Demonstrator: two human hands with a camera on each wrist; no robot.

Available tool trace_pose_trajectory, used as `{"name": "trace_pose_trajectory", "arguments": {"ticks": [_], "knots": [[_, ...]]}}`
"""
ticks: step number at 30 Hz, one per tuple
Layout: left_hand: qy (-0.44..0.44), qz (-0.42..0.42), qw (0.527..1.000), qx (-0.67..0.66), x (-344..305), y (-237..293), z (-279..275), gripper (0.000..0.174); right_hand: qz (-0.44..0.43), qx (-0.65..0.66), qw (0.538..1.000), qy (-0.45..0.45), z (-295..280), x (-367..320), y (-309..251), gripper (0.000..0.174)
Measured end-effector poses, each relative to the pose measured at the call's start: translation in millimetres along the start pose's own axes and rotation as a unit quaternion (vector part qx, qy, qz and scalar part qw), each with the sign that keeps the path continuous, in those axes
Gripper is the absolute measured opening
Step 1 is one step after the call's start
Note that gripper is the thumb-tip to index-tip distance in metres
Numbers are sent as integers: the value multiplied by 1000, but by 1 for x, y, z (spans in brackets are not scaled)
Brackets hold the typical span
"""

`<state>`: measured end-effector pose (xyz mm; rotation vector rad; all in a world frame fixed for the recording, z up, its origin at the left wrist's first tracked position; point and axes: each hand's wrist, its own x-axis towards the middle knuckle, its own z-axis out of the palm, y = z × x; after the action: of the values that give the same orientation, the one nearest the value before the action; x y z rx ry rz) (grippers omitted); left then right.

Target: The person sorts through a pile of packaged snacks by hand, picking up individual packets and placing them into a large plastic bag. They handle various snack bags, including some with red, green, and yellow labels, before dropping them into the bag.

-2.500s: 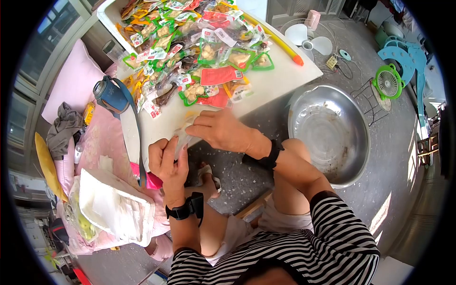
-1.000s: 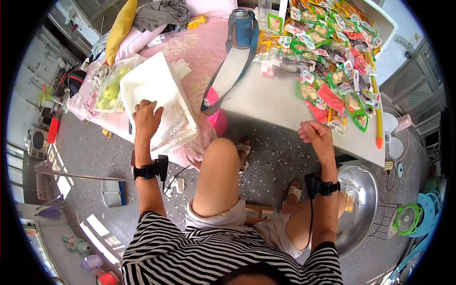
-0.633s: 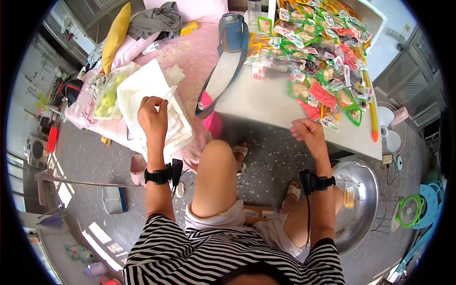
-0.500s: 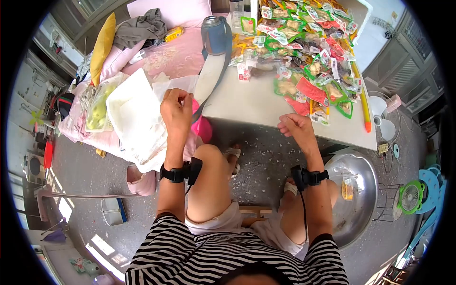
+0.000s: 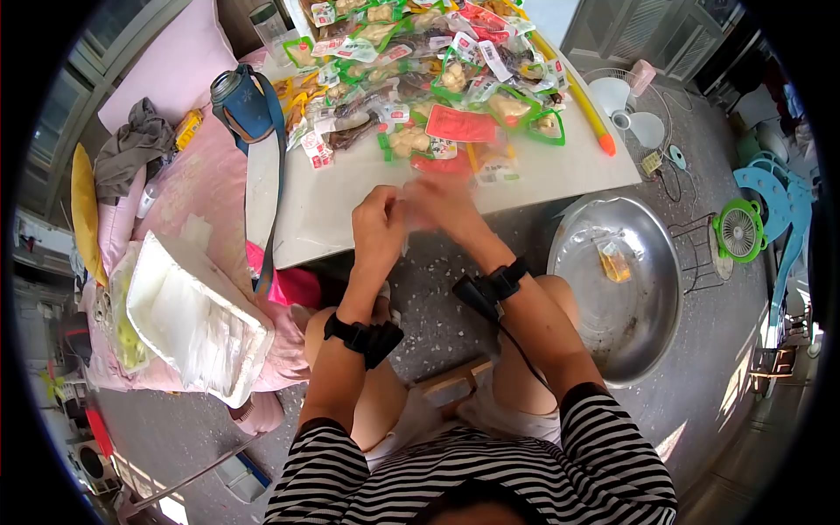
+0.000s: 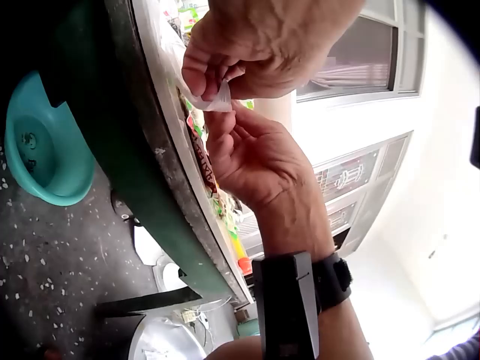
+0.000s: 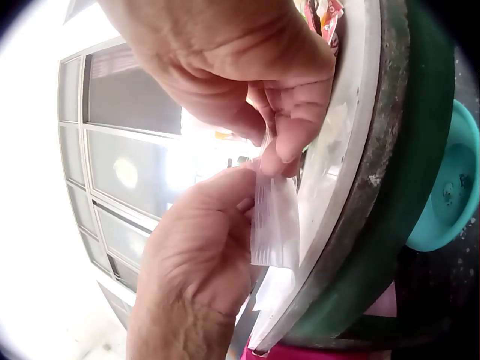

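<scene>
A thin clear plastic bag point(image 7: 275, 225) hangs between my two hands at the table's front edge. My left hand point(image 5: 378, 223) pinches it between thumb and fingers. In the head view my right hand point(image 5: 444, 203) is blurred; the right wrist view shows its thumb and fingertips point(image 7: 292, 139) pinching the bag's upper end, right against the left fingertips. On the white table point(image 5: 324, 219) beyond lies a heap of small snack packets point(image 5: 407, 96) with green, orange and red edges. A yellow-and-clear packet point(image 5: 614, 262) lies in the metal basin point(image 5: 569, 337) at right.
A white foam box point(image 5: 249, 341) with clear bags stands on the pink-covered bed point(image 5: 223, 179) at left. A blue flask point(image 5: 245, 105) with a strap sits at the table's left edge. Fans point(image 5: 738, 232) stand on the floor at right.
The left hand reached over the foam box, then came back rightward with a clear bag to meet the right hand. A yellow packet has appeared in the basin since the oldest frame.
</scene>
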<state>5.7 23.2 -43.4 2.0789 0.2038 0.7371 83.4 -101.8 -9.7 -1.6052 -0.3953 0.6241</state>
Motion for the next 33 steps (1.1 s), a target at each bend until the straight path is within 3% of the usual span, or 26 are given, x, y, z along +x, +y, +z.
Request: {"name": "trace_pose_trajectory", "arguments": {"ticks": [3, 6, 8, 12, 14, 17, 19, 22, 25, 30, 33], "knots": [[14, -34, 999, 27, -5, 7, -9, 16, -20, 3, 999, 28, 5, 6, 8, 22], [-45, -41, 988, 141, -15, 21, -15, 21, -44, -15, 997, 61, 6, 7, 8, 20], [-14, -21, 980, 200, -20, 16, -15, 24, -26, -13, 996, 83, 6, 8, 8, 20], [108, 13, 961, 254, -12, 15, -36, 26, -73, -70, 994, 48, 3, 2, 7, 20], [123, 12, 955, 270, -7, 11, -48, 27, -92, -96, 991, 26, -3, -4, 3, 23], [117, 33, 950, 288, -10, 9, -50, 25, -200, -314, 902, 219, -41, 0, 1, 30], [87, 42, 951, 293, -14, 9, -44, 25, -167, -348, 859, 338, -69, -7, -9, 40], [45, 44, 958, 278, -16, 11, -34, 24, -142, -508, 739, 418, -101, -1, 8, 52], [33, 42, 959, 279, -14, 9, -30, 24, 17, -431, 859, 276, -104, 3, 12, 65], [25, 30, 964, 262, -16, 8, -29, 20, -8, -147, 955, 258, -129, 16, 42, 41], [15, 14, 966, 259, -17, 9, -30, 17, -15, 30, 965, 259, -130, -15, 19, 25]]}}
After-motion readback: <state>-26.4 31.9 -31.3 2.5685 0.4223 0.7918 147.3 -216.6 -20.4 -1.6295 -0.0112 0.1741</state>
